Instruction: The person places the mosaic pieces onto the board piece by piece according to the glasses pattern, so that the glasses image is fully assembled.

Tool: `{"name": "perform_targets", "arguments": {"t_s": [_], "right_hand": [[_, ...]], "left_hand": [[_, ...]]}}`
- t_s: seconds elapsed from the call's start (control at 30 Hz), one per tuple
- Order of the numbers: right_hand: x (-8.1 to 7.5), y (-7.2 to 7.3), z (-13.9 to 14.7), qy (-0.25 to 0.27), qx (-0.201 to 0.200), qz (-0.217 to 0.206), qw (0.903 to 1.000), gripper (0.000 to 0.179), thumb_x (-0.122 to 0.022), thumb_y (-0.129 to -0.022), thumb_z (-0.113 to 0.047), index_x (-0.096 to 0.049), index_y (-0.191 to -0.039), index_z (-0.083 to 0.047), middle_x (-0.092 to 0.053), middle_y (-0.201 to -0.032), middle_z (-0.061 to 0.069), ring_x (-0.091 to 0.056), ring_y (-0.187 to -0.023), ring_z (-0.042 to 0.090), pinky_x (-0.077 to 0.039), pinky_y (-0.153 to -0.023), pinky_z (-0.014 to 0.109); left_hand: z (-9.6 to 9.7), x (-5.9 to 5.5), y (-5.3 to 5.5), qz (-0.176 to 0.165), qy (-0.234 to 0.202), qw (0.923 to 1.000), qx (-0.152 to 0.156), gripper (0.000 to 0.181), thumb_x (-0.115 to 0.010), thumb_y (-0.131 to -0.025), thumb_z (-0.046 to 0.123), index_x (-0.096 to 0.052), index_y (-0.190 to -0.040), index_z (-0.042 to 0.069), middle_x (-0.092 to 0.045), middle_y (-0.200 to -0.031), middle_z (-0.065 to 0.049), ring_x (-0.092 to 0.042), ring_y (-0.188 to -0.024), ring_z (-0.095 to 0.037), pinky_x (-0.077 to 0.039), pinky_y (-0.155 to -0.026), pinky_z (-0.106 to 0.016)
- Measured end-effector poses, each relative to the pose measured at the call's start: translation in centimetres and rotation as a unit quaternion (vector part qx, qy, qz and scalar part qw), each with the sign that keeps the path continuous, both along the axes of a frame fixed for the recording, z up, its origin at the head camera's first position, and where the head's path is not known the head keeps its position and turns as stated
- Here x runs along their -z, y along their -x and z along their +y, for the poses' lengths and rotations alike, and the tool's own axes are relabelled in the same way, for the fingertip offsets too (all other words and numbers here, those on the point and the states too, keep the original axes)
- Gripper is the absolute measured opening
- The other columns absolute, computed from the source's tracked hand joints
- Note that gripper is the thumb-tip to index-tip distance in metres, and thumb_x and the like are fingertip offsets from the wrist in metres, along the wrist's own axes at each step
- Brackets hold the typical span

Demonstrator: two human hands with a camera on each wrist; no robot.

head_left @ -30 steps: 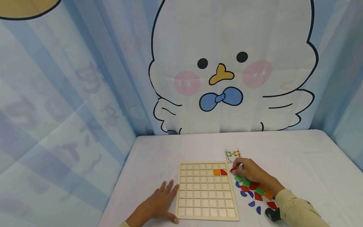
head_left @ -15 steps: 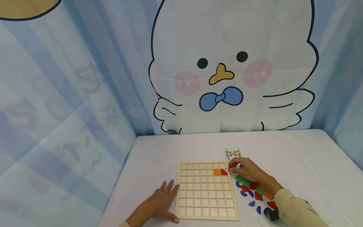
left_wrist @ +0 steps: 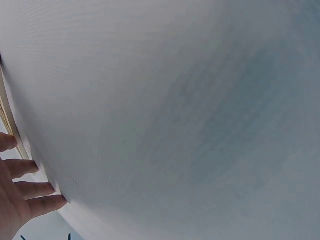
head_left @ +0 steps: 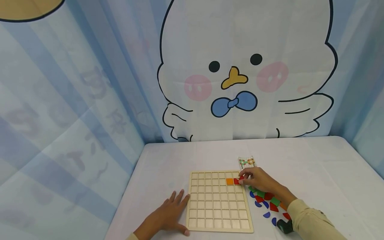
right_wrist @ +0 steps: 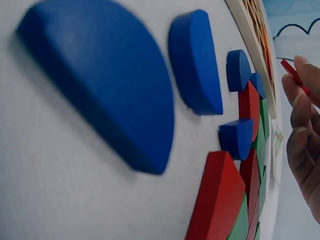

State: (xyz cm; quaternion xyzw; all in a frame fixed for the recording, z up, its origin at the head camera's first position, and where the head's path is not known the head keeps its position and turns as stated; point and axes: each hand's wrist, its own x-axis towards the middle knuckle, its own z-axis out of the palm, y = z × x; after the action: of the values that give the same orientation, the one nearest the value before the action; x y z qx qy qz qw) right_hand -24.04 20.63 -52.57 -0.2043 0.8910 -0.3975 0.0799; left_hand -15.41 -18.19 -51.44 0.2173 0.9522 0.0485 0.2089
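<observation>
Left hand (head_left: 171,212) spread beside the board (head_left: 213,197), our right hand (head_left: 257,179) pinches a red piece (right_wrist: 292,72), a placing step, we judge, that calls for careful alignment.

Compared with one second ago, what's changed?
The right hand, pinching a red piece, moved left from beside the board to over its right edge, by the placed red tile. Nothing was let go. Unchanged: left hand at the board's left edge, orange tile in its cell.
</observation>
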Motion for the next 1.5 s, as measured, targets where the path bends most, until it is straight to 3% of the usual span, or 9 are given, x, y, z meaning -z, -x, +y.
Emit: {"name": "perform_targets", "arguments": {"t_s": [0.5,0.83,1.13,1.33,1.5], "right_hand": [[0.2,0.4,-1.1,0.017,-0.033,-0.013,0.9992,0.027,-0.076,-0.089,-0.017,-0.071,-0.113,-0.007,-0.065,-0.09,-0.001,-0.054,-0.067,0.008,-0.051,-0.055,0.023],[0.2,0.1,-2.3,0.021,-0.025,-0.011,0.9994,0.023,-0.076,-0.089,-0.019,-0.067,-0.108,-0.011,-0.063,-0.087,-0.001,-0.054,-0.067,0.009,-0.049,-0.055,0.024],[0.1,0.1,-3.1,0.011,-0.033,-0.01,0.9993,0.026,-0.075,-0.09,-0.018,-0.07,-0.114,-0.007,-0.066,-0.089,-0.003,-0.056,-0.077,0.006,-0.048,-0.063,0.021],[0.1,0.2,-3.6,0.023,-0.031,-0.019,0.9991,0.027,-0.075,-0.089,-0.014,-0.069,-0.113,-0.003,-0.066,-0.087,-0.001,-0.057,-0.067,0.007,-0.049,-0.056,0.023],[0.2,0.4,-4.2,0.019,-0.031,-0.001,0.9993,0.027,-0.076,-0.089,-0.015,-0.069,-0.112,-0.003,-0.065,-0.084,-0.003,-0.054,-0.065,0.004,-0.046,-0.054,0.022]], "left_hand": [[-0.2,0.2,0.0,0.001,-0.004,1.0,0.006,0.123,-0.074,-0.065,0.078,-0.025,-0.16,0.018,-0.018,-0.167,-0.018,-0.02,-0.15,-0.049,-0.034,-0.112,-0.064],[-0.3,0.1,-0.1,-0.003,-0.012,0.9999,0.006,0.123,-0.074,-0.065,0.077,-0.025,-0.16,0.016,-0.018,-0.167,-0.019,-0.02,-0.15,-0.049,-0.034,-0.112,-0.065],[-0.1,-0.1,0.0,-0.001,-0.004,1.0,0.0,0.123,-0.075,-0.064,0.076,-0.026,-0.16,0.017,-0.019,-0.167,-0.018,-0.021,-0.15,-0.049,-0.034,-0.112,-0.064],[-0.1,-0.2,0.0,-0.001,-0.006,1.0,0.001,0.123,-0.076,-0.064,0.076,-0.026,-0.16,0.016,-0.019,-0.167,-0.019,-0.021,-0.15,-0.049,-0.034,-0.112,-0.065],[-0.2,0.0,0.0,0.002,-0.007,1.0,0.003,0.124,-0.075,-0.064,0.076,-0.026,-0.16,0.016,-0.019,-0.166,-0.02,-0.021,-0.15,-0.05,-0.034,-0.112,-0.065]]}}
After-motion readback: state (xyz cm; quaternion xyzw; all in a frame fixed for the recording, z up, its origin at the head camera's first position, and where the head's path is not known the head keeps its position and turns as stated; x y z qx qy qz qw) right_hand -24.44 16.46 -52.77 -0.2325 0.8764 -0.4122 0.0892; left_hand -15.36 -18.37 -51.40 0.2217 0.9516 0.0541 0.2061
